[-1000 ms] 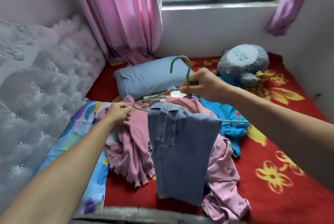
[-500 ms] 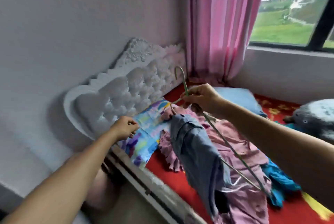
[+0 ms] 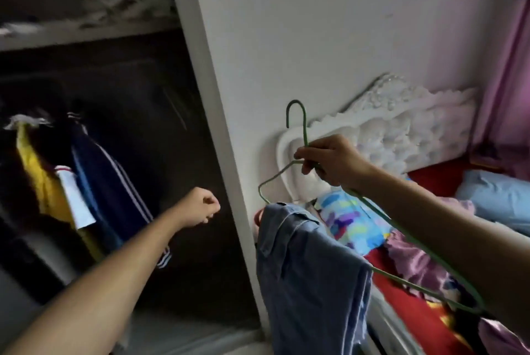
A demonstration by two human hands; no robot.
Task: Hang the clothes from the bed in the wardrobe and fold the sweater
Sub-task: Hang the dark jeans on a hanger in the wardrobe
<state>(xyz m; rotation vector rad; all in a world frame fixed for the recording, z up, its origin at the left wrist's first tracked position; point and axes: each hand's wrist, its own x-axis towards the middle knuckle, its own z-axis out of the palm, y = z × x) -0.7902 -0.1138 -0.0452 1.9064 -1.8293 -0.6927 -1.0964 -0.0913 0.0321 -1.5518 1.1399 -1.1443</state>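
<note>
1. Head view, the hands: the right hand [image 3: 329, 161] is gripping a green hanger [image 3: 305, 131] just below its hook. The left hand [image 3: 200, 207] is reaching toward the open wardrobe [image 3: 218, 96], its fingers curled into a loose fist that is holding nothing.
2. Head view, the task's thing: jeans [image 3: 309, 268] are draping over the hanger's lower bar, hanging in the air between the wardrobe and the bed [image 3: 430, 179].
3. Head view, progress: the jeans appear ready to go in but are not yet hanging on a rail. A navy striped garment [image 3: 109, 182] and a yellow one [image 3: 37, 176] are already hanging inside. Pink clothes [image 3: 421, 263] are lying crumpled on the bed, so more hanging seems to be waiting. I cannot tell which piece is the sweater, and nothing there is looking folded.
4. Head view, materials: the hanger is thin bent wire with a narrow curved hook. The jeans are pale blue denim, heavy and stitched at the seams. The pink clothes are looking soft and partly shiny. The bed is wearing a red sheet below a white tufted headboard [image 3: 401, 131].
</note>
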